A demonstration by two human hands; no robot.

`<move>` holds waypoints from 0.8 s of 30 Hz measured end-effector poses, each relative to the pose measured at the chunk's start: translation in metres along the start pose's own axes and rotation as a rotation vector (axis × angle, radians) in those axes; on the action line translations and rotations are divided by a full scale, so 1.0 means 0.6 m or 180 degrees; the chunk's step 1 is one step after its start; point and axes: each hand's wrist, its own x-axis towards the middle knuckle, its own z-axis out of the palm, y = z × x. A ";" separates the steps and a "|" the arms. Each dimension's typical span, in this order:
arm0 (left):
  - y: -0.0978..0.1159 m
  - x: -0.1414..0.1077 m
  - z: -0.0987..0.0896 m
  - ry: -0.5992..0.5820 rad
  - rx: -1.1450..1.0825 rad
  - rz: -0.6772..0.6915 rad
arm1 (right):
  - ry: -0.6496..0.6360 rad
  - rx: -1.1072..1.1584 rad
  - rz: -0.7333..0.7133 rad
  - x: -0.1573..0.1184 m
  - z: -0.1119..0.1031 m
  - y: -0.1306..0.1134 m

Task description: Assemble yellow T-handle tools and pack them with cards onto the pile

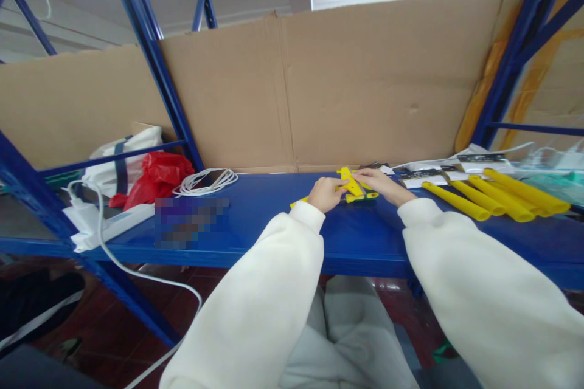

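Above the blue shelf, a yellow flat plastic piece (351,183) with a broad head is between my two hands. My left hand (325,194) grips its left side, fingers closed. From the right, my right hand (382,183) pinches at its upper right edge, where a thin greyish strip shows; its exact kind is too small to tell. Just below the fingers lies a screwdriver (362,197) with a yellow and dark green handle. Another yellow part (298,201) pokes out left of my left hand, mostly hidden by it.
Several yellow tubes (456,200) lie at right, before small black-and-white packets (423,178). A coiled white cable (207,181), red plastic bag (159,179) and white power strip (114,225) are at left. Cardboard (387,85) backs the blue shelf (274,225); blue posts (155,67) flank it.
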 end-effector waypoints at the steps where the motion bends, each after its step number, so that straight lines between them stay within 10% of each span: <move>1: 0.000 0.000 0.000 0.0049 0.0018 -0.0048 | -0.0154 0.0058 -0.0006 -0.004 -0.002 -0.003; 24: 0.003 -0.014 -0.007 -0.0499 0.0793 -0.0359 | -0.0446 0.0150 -0.0086 -0.027 0.006 -0.024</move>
